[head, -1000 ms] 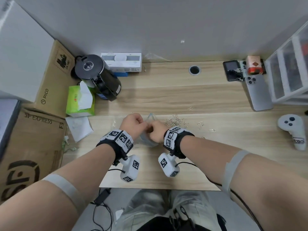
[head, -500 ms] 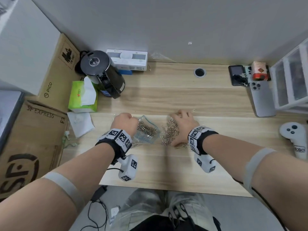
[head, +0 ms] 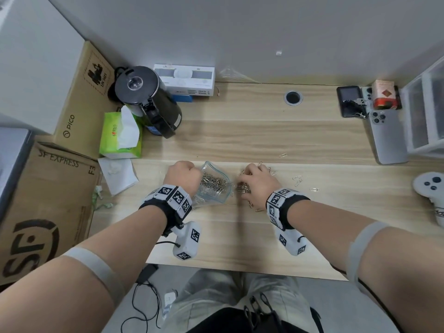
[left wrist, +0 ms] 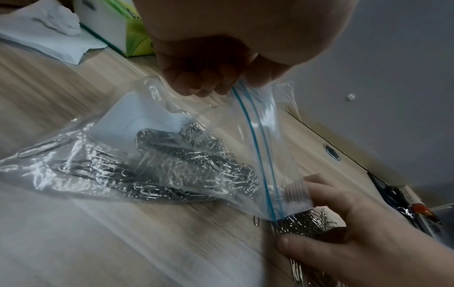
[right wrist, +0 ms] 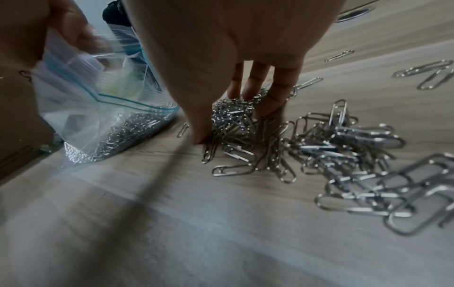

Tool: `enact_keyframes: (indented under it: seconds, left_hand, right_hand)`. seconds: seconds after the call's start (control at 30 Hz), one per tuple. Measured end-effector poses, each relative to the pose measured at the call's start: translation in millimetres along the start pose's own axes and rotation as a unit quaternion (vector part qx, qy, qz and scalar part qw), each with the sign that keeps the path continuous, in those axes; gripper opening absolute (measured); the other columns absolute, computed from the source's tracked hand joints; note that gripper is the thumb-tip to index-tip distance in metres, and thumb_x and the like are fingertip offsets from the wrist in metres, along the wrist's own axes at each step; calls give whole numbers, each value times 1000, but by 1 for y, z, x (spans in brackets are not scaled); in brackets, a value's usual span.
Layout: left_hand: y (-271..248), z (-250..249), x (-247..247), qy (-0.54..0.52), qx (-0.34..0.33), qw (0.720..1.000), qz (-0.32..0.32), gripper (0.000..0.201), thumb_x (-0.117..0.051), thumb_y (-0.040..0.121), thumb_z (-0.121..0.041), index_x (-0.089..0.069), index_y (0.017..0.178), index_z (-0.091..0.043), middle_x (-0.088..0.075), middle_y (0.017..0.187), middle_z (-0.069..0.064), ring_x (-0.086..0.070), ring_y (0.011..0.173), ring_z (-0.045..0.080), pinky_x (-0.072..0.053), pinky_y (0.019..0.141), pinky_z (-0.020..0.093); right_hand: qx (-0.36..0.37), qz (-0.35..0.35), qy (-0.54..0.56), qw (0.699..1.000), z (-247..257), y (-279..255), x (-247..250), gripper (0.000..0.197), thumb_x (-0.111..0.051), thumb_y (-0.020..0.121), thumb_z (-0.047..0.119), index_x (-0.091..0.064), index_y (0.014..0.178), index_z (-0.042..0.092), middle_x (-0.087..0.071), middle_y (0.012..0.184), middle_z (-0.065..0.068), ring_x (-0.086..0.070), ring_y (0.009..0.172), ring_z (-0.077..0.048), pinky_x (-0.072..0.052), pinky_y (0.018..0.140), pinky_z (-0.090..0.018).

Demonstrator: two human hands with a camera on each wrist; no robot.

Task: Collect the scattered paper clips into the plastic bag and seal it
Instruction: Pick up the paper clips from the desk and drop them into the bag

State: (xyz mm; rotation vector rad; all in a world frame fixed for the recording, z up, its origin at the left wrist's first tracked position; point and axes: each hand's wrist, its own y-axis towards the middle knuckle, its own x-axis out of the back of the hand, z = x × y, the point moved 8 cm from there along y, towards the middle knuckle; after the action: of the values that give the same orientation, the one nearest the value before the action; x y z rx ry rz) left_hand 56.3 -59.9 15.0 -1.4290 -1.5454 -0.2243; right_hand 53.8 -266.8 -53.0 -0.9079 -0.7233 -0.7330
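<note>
A clear zip bag (head: pixel 216 188) with a blue seal strip lies on the wooden desk (head: pixel 240 140), holding many silver paper clips. My left hand (head: pixel 182 175) pinches the bag's top edge by the seal (left wrist: pixel 248 116) and lifts its mouth open. Just right of the mouth, my right hand (head: pixel 255 182) curls its thumb and fingers round a bunch of paper clips (right wrist: pixel 233 120) on the desk. More clips (right wrist: pixel 356 155) lie loose beside my right palm. A few single clips (head: pixel 298 180) are scattered further right. The right fingertips are hidden in the head view.
A black kettle (head: pixel 149 99), a green tissue box (head: pixel 120 135) and a white paper sheet (head: pixel 117 174) stand at the left. A phone (head: pixel 386 135), plastic drawers (head: pixel 425 116) and a white controller (head: pixel 432 188) are at the right. Cardboard boxes (head: pixel 43 200) flank the desk's left edge.
My right hand left the bag, went right to the clip pile, and now closes round a bunch beside the bag's mouth. My left hand kept hold of the bag.
</note>
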Motion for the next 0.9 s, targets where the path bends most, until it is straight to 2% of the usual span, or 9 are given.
enact_keyframes:
  seconds: [0.07,0.13,0.2,0.4,0.5,0.57,0.7,0.83,0.9]
  left_hand:
    - [0,-3,-1,-2,-7,1000,5,14,-46,72,-13,-44,58,-9,-43,56,6,-36,54,24,-28,51,30]
    - [-1,-6,-3,-4,-13,1000,15,13,-43,69,-17,-45,59,-9,-42,56,6,-36,55,23,-27,52,30]
    - [-2,-7,-4,-4,-9,1000,25,13,-44,71,-15,-48,60,-8,-44,57,6,-38,55,23,-29,53,30]
    - [-2,-8,-8,-7,1,999,45,11,-42,69,-16,-48,62,-10,-46,62,9,-40,59,23,-31,57,30]
    - [-1,-10,-11,0,6,998,57,13,-40,64,-20,-48,64,-10,-46,65,10,-40,61,23,-32,60,32]
    - [0,-11,-13,16,11,998,67,11,-42,67,-20,-47,63,-10,-47,64,9,-40,61,23,-33,61,32]
    - [3,-10,-15,43,23,996,76,18,-49,74,-14,-39,60,-12,-42,58,6,-38,57,24,-31,56,29]
    - [1,-12,-13,50,35,994,86,17,-52,76,-16,-43,62,-10,-48,63,5,-43,58,21,-32,53,27]
    - [0,-13,-13,60,34,994,89,15,-54,78,-18,-49,67,-10,-54,70,5,-49,63,20,-34,53,27]
  right_hand:
    - [9,1,16,1000,0,1,-1,29,-68,85,26,-62,112,34,-46,116,3,-38,110,-22,-45,89,-36]
    - [15,9,33,999,0,2,-3,27,-64,86,18,-65,110,31,-49,112,2,-41,106,-24,-39,93,-32]
    - [10,11,44,999,-2,3,-5,26,-62,85,14,-67,107,27,-52,110,1,-44,106,-25,-35,92,-30]
    - [-18,-6,76,997,-12,-3,-2,14,-66,80,8,-72,91,16,-58,102,-3,-54,103,-25,-42,86,-31]
    - [-35,-19,89,995,-18,-7,5,14,-66,78,7,-73,88,15,-64,97,-2,-58,96,-22,-47,83,-30]
    - [-55,-30,119,991,-21,-9,11,16,-65,75,5,-75,82,16,-69,92,-1,-61,88,-18,-48,80,-27]
    - [-106,-45,234,965,-21,-9,27,16,-70,70,6,-73,71,21,-65,75,13,-59,70,-4,-45,67,-16]
    - [-81,-12,293,953,3,1,38,17,-71,69,6,-72,68,23,-67,70,11,-61,62,-4,-47,62,-17]
    - [-68,-4,292,954,22,6,39,17,-72,70,8,-73,71,24,-69,73,9,-61,64,-3,-47,64,-16]
